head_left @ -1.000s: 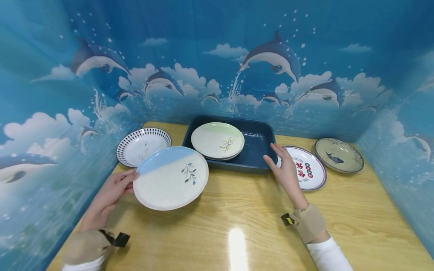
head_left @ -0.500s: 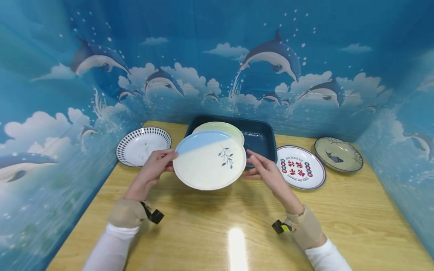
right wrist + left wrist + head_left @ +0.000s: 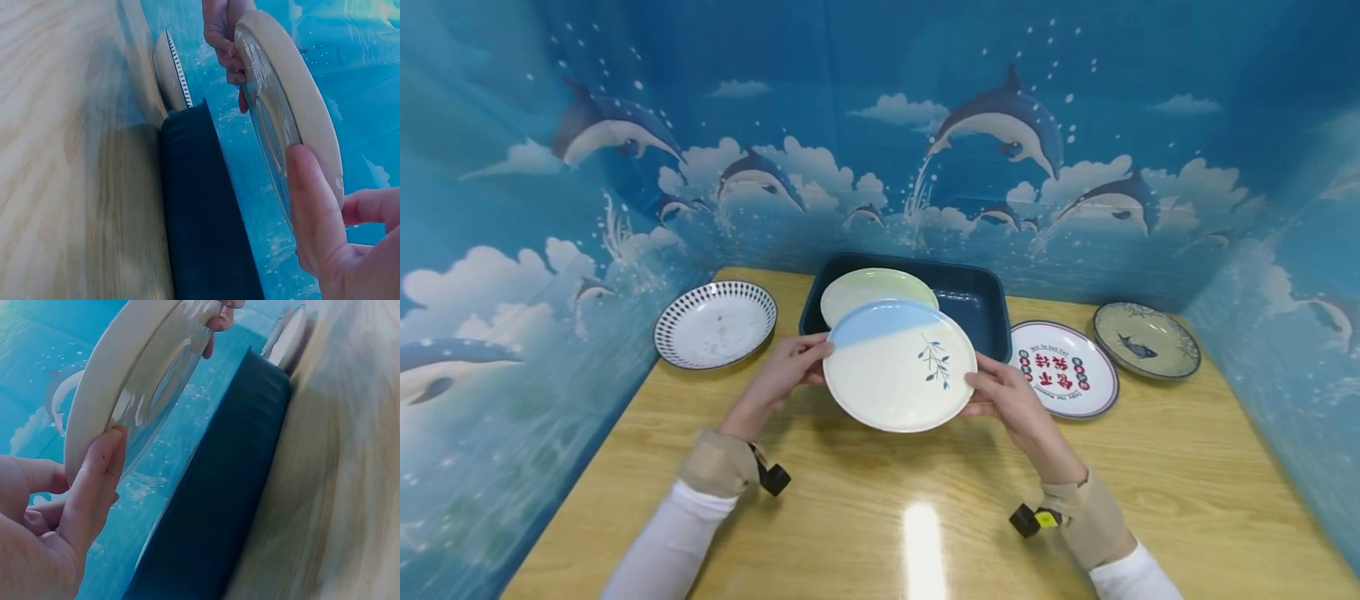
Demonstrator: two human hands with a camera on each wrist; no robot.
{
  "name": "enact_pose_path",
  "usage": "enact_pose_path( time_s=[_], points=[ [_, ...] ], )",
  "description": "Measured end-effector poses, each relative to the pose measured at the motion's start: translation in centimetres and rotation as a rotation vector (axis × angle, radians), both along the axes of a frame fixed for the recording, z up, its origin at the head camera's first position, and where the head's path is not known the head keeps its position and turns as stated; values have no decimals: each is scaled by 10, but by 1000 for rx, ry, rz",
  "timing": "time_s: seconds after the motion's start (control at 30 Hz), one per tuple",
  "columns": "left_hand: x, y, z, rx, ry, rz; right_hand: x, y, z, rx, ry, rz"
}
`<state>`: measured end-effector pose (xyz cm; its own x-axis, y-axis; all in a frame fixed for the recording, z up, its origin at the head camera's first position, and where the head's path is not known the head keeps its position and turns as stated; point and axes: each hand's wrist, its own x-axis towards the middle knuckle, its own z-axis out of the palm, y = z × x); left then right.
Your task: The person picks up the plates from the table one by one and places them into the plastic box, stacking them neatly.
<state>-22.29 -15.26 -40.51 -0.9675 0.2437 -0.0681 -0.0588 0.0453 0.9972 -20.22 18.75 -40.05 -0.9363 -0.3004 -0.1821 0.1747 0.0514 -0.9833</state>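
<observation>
Both hands hold a white plate (image 3: 887, 375) with a blue band and a leafy sprig, raised in front of a dark blue rectangular tray (image 3: 973, 312). My left hand (image 3: 786, 367) pinches its left rim, thumb on top and fingers beneath. On the opposite rim, my right hand (image 3: 1007, 396) grips in the same way. The wrist views show fingertips against the underside of the plate (image 3: 125, 381). Behind it, a green-and-white plate (image 3: 872, 287) lies in the tray's left part, its front hidden by the held plate.
A bowl-like plate with a black patterned rim (image 3: 715, 325) stands left of the tray. To the right are a white plate with red characters (image 3: 1060, 367) and a beige fish plate (image 3: 1150, 340). Dolphin-printed curtains (image 3: 880, 125) enclose the wooden table (image 3: 850, 517).
The left hand has carried the blue-banded plate rightward from the table's left side. The right hand, earlier apart from it near the tray's right end, now grips its right rim.
</observation>
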Motion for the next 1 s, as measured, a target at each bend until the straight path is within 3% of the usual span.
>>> enact_pose_path(
  time_s=[0.23,0.47,0.6,0.73,0.83,1.0],
  points=[
    [-2,5,-1,-11,-11,-3,0,-1,-2,-26,8,-81],
    [-15,5,2,-66,18,43,-9,-4,4,-70,57,-119],
    [-25,7,9,-78,87,119,-20,-8,13,-93,64,-134],
    [-36,4,16,-106,205,190,-33,-15,21,-122,56,-155],
    [-45,-4,15,-189,278,220,-43,-21,25,-143,55,-167],
    [-58,-18,3,-471,311,183,-62,-30,24,-171,55,-192]
  ],
)
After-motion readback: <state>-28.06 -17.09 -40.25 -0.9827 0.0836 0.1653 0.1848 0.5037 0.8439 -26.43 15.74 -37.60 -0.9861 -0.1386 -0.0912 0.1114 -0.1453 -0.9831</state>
